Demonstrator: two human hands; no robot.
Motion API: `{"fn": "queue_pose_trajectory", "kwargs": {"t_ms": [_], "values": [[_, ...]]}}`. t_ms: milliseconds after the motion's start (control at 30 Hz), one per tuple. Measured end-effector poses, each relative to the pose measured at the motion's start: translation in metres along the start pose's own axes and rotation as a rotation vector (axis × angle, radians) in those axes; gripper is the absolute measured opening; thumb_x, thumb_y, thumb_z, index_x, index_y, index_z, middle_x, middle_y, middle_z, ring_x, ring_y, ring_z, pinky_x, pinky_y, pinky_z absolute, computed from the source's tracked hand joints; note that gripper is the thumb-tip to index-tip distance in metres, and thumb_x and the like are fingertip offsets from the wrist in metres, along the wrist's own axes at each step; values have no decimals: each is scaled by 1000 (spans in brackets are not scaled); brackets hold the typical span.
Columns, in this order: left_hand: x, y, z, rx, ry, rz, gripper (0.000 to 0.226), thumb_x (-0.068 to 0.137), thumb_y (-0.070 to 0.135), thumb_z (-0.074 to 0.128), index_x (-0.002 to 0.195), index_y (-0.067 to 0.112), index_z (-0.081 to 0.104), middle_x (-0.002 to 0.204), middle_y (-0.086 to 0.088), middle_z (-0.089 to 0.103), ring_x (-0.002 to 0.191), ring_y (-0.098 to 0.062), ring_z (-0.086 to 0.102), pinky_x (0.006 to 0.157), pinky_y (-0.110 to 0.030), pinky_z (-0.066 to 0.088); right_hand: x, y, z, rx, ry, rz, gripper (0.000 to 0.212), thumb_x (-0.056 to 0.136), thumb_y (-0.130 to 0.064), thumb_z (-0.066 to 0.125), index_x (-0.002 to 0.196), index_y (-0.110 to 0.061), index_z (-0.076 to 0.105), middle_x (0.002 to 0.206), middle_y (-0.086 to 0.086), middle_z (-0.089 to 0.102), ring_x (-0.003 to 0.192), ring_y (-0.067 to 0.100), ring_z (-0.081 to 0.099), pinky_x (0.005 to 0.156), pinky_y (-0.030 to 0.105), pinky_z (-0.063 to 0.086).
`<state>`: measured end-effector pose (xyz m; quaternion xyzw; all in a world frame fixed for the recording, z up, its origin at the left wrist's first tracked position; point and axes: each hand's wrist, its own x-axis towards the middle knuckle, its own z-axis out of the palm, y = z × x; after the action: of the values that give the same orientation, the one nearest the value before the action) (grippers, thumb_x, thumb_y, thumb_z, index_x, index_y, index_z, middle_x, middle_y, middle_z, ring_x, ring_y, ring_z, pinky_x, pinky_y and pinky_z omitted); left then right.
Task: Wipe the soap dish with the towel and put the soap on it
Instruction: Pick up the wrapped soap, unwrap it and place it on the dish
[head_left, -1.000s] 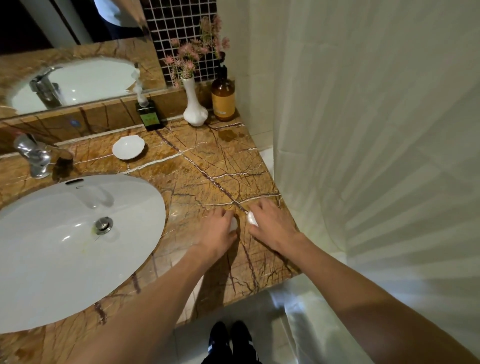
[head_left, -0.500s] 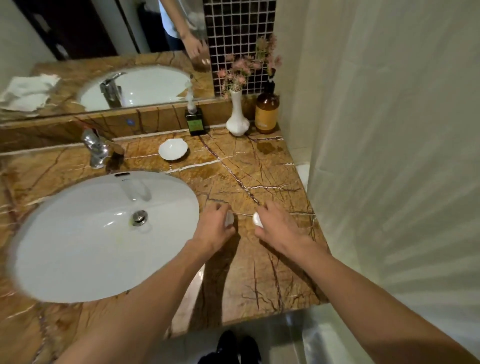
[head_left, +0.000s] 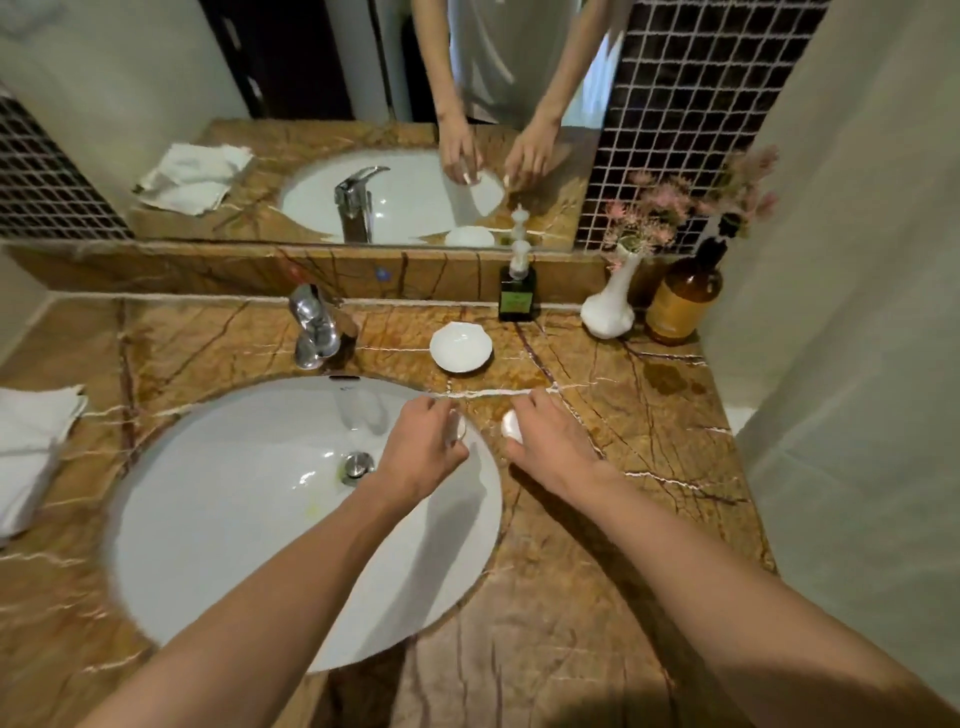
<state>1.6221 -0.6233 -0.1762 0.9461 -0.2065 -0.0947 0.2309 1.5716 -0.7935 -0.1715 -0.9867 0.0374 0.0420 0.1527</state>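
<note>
Soap (head_left: 510, 431) sits in the right hand (head_left: 550, 449) — a small white lump, with the fingers curled round it so only one end pokes out. That hand is over the brown stone counter (head_left: 597, 597), just past the right rim of the sink (head_left: 234, 519). From the sink drain (head_left: 358, 464) the soap is at about 3 o'clock.

The left hand (head_left: 423, 449) is right beside it, above the sink's rim. Its fingers are curled too, and something small and pale (head_left: 457, 427) shows at the fingertips. It may be a bit of wrapper or more soap — the view is too blurry to tell.

The soap dish (head_left: 461, 347) is a white shell-shaped dish. It rests on the counter at about 12 o'clock from the hands, a little way off, and nothing is in it. The shiny tap (head_left: 314, 327) stands at 9 o'clock from the dish.

The towel (head_left: 31, 452) is white and folded. It lies at the far left of the counter, at 9 o'clock from the sink, well apart from both hands.

Along the back ledge stand a dark green pump bottle (head_left: 517, 291), a white vase (head_left: 610, 306) with pink flowers, and a brown bottle (head_left: 683, 299). The mirror (head_left: 311, 78) above them shows both hands.
</note>
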Motion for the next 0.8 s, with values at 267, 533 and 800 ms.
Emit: {"fn": "queue_pose_trajectory", "kwargs": {"t_ms": [267, 533, 800], "values": [[63, -38, -23, -49, -13, -24, 48, 76, 22, 65, 122, 13, 54, 117, -11, 56, 112, -27, 47, 93, -39, 43, 97, -16, 1, 19, -21, 24, 45, 86, -26, 63, 126, -11, 53, 125, 10, 54, 115, 27, 49, 93, 39, 46], [83, -36, -20, -74, -12, -38, 60, 77, 21, 65, 134, 11, 47, 131, -13, 52, 123, -29, 43, 103, -39, 38, 143, -17, 3, -8, 21, -65, 42, 84, -27, 66, 121, -9, 56, 119, 10, 57, 110, 28, 52, 88, 39, 45], [95, -44, -16, -87, 40, -82, 61, 75, 21, 66, 132, 11, 48, 128, -12, 54, 119, -29, 45, 98, -37, 38, 169, -24, 14, -90, -71, -160, 40, 83, -26, 66, 119, -9, 58, 117, 10, 59, 109, 29, 53, 88, 41, 47]]}}
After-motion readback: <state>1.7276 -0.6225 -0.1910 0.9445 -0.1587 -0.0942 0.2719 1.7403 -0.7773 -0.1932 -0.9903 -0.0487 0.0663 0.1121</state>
